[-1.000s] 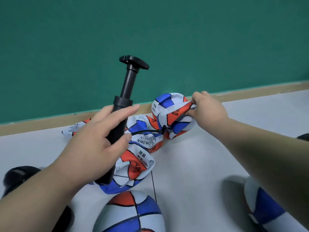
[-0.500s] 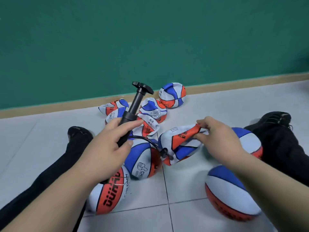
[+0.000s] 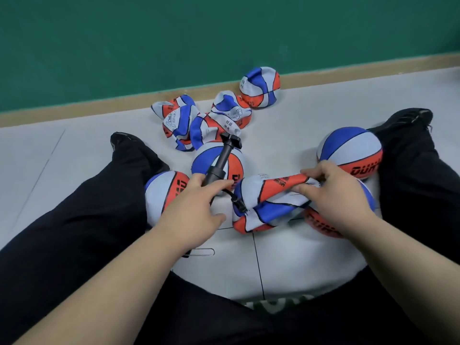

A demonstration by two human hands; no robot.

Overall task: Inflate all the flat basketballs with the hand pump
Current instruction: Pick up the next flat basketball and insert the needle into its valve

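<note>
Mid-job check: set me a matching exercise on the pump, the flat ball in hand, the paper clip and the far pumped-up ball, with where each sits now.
1. black plastic hand pump
2. crumpled flat red, white and blue basketball
3. silver wire paper clip
4. round inflated red, white and blue basketball

A. beside the right leg
B. pinched by the right hand
C. lying loose on the white tiled floor
D. held by the left hand

Pairs: 1-D, 2-B, 3-C, 4-A
</note>
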